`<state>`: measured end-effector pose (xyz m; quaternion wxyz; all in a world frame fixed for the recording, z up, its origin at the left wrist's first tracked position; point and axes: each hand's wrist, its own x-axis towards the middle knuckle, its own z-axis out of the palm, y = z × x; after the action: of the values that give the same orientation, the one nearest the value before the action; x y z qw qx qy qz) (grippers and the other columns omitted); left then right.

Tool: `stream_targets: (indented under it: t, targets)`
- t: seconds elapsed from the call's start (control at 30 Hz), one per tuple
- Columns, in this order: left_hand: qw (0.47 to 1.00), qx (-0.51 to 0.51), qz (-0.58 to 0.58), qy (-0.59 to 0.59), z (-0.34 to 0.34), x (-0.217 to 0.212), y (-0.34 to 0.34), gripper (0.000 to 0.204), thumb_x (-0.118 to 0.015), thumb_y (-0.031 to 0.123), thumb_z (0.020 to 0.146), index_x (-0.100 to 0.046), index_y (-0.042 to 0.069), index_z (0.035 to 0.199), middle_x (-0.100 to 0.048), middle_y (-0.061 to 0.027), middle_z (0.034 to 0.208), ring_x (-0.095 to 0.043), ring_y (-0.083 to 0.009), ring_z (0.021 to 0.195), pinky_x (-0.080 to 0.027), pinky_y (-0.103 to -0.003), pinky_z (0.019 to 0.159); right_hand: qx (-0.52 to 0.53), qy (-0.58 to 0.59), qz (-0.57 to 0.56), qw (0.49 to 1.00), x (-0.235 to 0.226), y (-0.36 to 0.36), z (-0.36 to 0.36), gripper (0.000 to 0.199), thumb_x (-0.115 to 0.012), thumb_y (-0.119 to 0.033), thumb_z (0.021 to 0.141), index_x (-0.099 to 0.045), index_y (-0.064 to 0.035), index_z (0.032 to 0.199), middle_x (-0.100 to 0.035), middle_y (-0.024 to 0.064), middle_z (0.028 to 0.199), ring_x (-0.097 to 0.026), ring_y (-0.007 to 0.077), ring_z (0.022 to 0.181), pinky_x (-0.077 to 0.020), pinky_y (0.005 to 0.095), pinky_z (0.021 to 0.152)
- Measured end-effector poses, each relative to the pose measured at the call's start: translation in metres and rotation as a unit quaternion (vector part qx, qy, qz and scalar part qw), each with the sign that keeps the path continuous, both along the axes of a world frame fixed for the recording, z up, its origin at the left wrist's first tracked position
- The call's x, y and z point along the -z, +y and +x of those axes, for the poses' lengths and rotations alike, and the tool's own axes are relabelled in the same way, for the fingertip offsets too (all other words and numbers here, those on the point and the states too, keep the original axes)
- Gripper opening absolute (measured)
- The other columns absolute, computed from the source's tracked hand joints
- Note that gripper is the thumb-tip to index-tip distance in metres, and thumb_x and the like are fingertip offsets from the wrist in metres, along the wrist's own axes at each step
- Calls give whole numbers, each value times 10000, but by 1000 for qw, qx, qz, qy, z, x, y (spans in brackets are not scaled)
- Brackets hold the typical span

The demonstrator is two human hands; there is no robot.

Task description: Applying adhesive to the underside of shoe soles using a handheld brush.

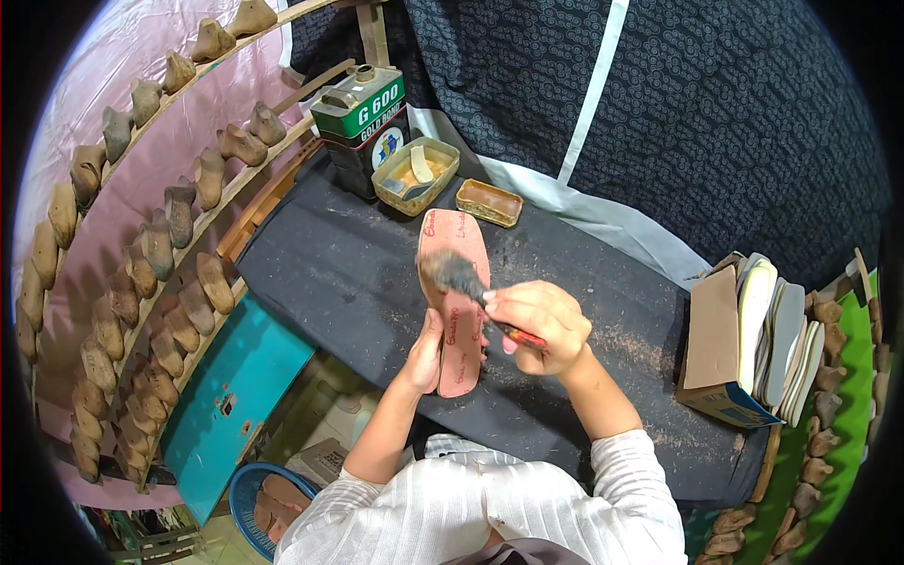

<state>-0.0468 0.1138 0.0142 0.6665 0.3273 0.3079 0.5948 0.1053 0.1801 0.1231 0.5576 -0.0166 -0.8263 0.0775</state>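
sole [462, 325] status?

held over the near side of the dark-covered table [603, 301], ahead of the chest, wide end pointing away, narrow end toward the body. pink, red handwriting on the up face. one layer or two stacked: can't tell.

done vs left?

brush [460, 276] is on the wide end, bristle tips blurred, so i'd call it partway. no wet edge readable, so can't split brushed from unbrushed. narrow end has no brush on it; could be done, could be left. nothing attached on the visible face.

hands?

left hand [426, 353] pinches the sole near its waist: thumb on the left edge, fingertips peeking out at the right edge. forearm angles up from lower left. right hand [546, 325] has its fingers curled closed round the brush handle, back of hand up, just right of the sole, elbow bent. handle slants down to the right.

nearby?

tub [435, 196] of yellowish stuff past the wide end, shallow dish [490, 217] beside it, green-and-black can [363, 155] on the tub's left. cardboard box [711, 330] of foot-shaped sheets [786, 330] at table right.
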Motion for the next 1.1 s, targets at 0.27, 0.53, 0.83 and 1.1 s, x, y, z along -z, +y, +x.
stream_targets:
  t: [0.27,0.53,0.83,1.1]
  targets:
    - [998,28,25,-40,-11,5,3,662,-201,570,939,-420,38,1267,-569,-118,1097,-596,-217,920,-509,-356,782,-39,-53,22,998,7,-6,0,254,-678,-98,692,-616,25,906,-638,137,854,-635,280,704,-527,344,617]
    - [998,-52,15,-32,-4,-15,1,626,-171,499,969,-423,16,1277,-540,-145,1204,-533,-220,1089,-434,-360,933,-19,-25,58,998,12,-7,-3,271,-679,-99,675,-631,13,917,-642,125,888,-639,259,724,-524,326,616]
    - [994,-20,41,-103,-10,-12,5,662,-119,526,951,-349,41,1339,-508,-223,1223,-572,-294,1048,-493,-409,893,-53,-16,26,998,11,-21,5,277,-697,-88,627,-624,10,876,-639,122,865,-636,254,687,-520,326,585]
    - [987,-20,68,-147,-11,-27,6,631,-134,500,964,-402,32,1292,-544,-219,1178,-620,-257,891,-525,-372,795,-73,-32,-18,997,16,-32,14,301,-700,-60,620,-629,16,902,-642,121,890,-638,261,710,-518,321,594]
